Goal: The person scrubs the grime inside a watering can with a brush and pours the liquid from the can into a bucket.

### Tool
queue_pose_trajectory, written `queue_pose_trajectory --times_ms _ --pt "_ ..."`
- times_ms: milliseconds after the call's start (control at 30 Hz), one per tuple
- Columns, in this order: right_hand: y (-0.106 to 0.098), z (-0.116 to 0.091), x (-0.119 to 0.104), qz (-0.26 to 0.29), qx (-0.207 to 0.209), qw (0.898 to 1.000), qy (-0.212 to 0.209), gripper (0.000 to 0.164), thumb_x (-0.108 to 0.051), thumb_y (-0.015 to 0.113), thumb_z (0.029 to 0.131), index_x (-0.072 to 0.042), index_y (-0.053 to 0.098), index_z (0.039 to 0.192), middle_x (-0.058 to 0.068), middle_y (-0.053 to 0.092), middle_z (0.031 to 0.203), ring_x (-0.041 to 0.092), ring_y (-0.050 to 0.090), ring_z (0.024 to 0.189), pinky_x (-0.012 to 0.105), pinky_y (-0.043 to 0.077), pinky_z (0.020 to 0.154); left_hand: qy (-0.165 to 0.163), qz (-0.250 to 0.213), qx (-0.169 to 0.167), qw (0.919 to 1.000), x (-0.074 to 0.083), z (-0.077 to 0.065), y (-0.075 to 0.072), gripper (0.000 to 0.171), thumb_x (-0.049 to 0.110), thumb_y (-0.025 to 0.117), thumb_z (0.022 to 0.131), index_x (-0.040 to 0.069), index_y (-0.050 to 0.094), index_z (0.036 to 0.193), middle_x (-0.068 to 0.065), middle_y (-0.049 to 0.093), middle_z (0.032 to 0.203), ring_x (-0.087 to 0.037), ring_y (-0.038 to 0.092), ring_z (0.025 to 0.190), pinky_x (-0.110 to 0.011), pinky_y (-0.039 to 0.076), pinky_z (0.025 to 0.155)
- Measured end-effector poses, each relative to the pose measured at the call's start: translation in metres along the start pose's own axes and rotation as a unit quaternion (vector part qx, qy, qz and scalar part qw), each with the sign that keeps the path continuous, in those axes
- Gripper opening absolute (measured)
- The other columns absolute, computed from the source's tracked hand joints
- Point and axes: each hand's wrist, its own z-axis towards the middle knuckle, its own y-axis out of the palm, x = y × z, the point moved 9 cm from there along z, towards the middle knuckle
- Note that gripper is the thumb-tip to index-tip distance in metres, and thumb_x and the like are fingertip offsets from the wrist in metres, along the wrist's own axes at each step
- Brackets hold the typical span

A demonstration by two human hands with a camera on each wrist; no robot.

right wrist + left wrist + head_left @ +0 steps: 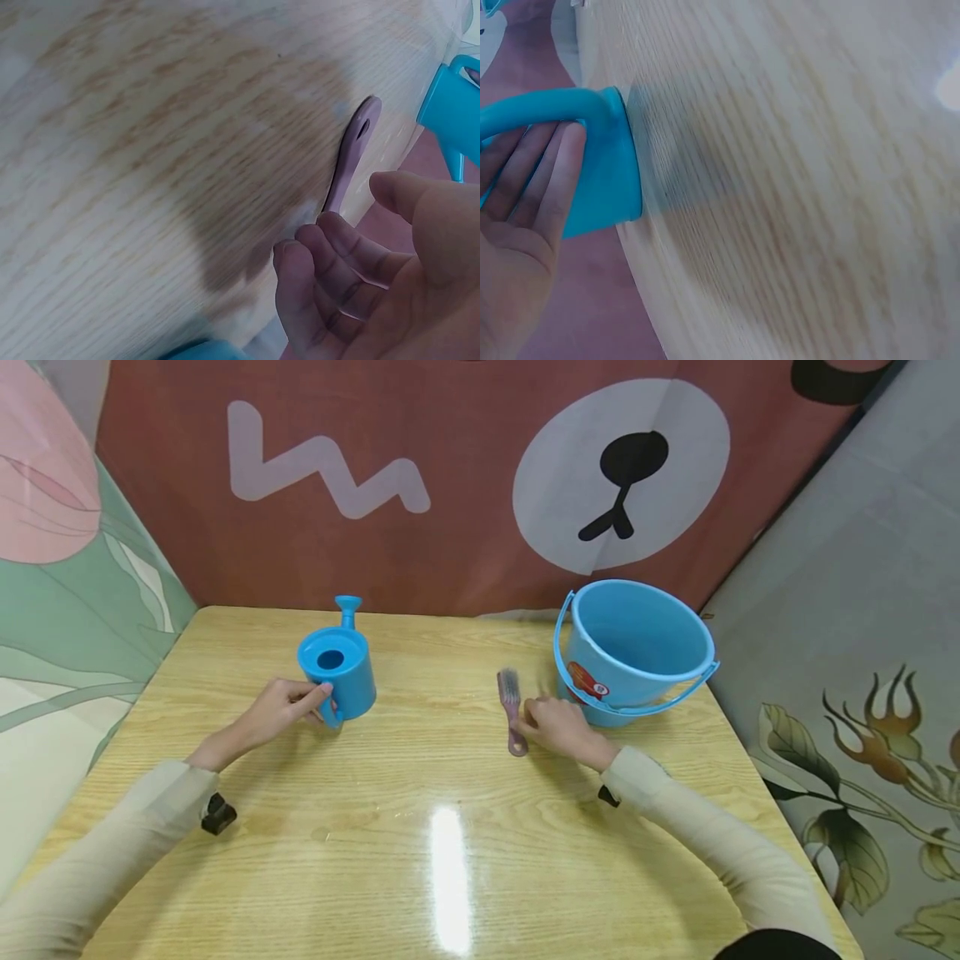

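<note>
On the left of the table, a blue watering can (352, 681) stands upright, its spout pointing away from me. My left hand (279, 703) grips its handle, the thumb over it; in the left wrist view the fingers (526, 176) pass inside the handle loop. A purple-handled brush (510, 710) with grey bristles lies right of the table's middle. My right hand (558, 727) is just beside it, fingers loosely bent. In the right wrist view, thumb and fingers are apart with nothing between them, and the brush handle (351, 161) extends beyond the fingertips. Whether they touch it I cannot tell.
A light blue bucket (637, 689) with a red sticker stands at the back right, close behind my right hand, its handle hanging toward the front. The wooden table (360, 843) meets a brown patterned cloth (450, 560) at its far edge.
</note>
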Motion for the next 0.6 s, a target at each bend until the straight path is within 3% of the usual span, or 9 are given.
queue_pose_trajectory --times_ms 267,600 --pt "0.007 0.002 0.001 -0.003 -0.02 1.0 0.007 0.035 -0.038 0.067 0.093 -0.016 0.051 0.071 -0.004 0.049 0.062 0.015 0.049 0.056 0.032 0.036 0.047 -0.016 -0.026 0.003 0.9995 -0.002 -0.001 0.002 0.035 0.019 0.047 0.105 0.001 0.074 0.09 -0.01 0.073 0.089 -0.022 0.072 0.085 -0.038 0.057 0.077" --pt "0.011 0.003 0.002 -0.008 -0.039 0.999 0.016 0.036 -0.04 0.067 0.094 -0.016 0.051 0.072 -0.003 0.049 0.064 0.015 0.049 0.056 0.032 0.037 0.048 -0.027 -0.061 -0.009 0.9977 -0.006 -0.001 0.006 0.039 0.021 0.044 0.107 -0.003 0.072 0.094 -0.012 0.073 0.093 -0.03 0.07 0.096 -0.045 0.056 0.081"
